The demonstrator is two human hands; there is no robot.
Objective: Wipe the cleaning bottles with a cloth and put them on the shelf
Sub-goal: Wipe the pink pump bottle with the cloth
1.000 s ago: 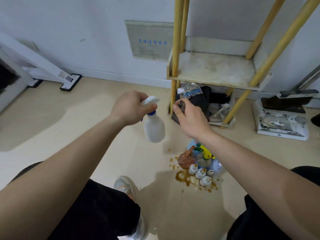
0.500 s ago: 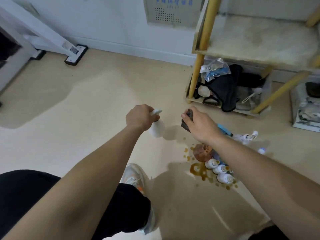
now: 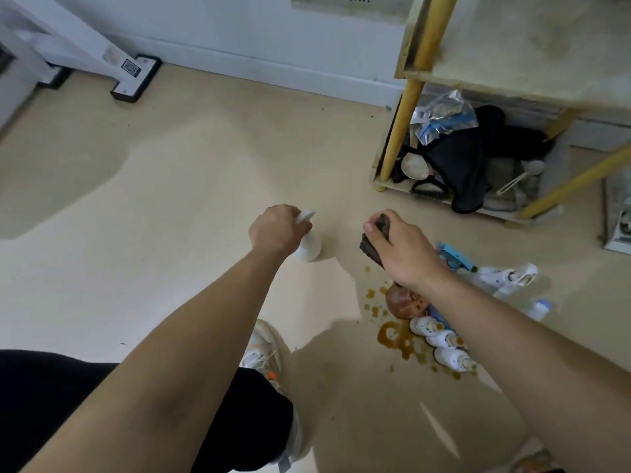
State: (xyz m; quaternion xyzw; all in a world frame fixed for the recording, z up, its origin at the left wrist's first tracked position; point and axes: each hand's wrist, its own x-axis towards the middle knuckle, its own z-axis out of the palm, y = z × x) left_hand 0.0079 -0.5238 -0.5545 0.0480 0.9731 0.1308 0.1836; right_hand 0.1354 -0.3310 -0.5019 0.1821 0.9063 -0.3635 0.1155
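Our left grip (image 3: 278, 230) curled round white spray bottle (image 3: 309, 249) neck, low over floor (image 3: 205, 165); right grip (image 3: 403, 254) pinching dark cloth (image 3: 370, 250). We risk dragging cloth through brown spill (image 3: 392, 337), re-soiling bottle before shelf (image 3: 529, 56).

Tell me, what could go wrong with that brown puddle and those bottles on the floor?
The brown puddle lies near the shoe, so a step could slip or spread it. The small white bottles lie in that puddle and might smear the shelf unless wiped well. The left hand grips the white spray bottle by its top, so it might squirt.
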